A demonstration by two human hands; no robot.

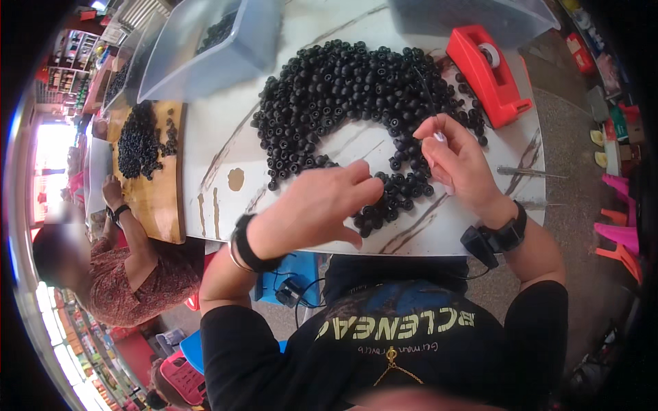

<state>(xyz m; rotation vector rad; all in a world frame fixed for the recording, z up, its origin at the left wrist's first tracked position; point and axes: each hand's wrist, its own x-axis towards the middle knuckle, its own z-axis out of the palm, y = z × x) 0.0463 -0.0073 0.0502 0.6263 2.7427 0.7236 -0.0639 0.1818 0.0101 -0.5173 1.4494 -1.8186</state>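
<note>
A heap of small black round parts with hollow centres spreads in a ring over the white table. My left hand is over the near left side of that ring. Its fingers curve down beside the parts, thumb held apart, and no object shows in its grasp. At the right side of the heap, my right hand is closed in a pinch. A thin dark strand rises from the pinching fingertips across the heap. Something small and white shows at those fingers; its kind is unclear.
A red tape dispenser stands right of the heap. A slim metal tool juts past the table's right edge. Clear plastic bins stand at the back. To the left, another person works at a wooden board with small dark parts.
</note>
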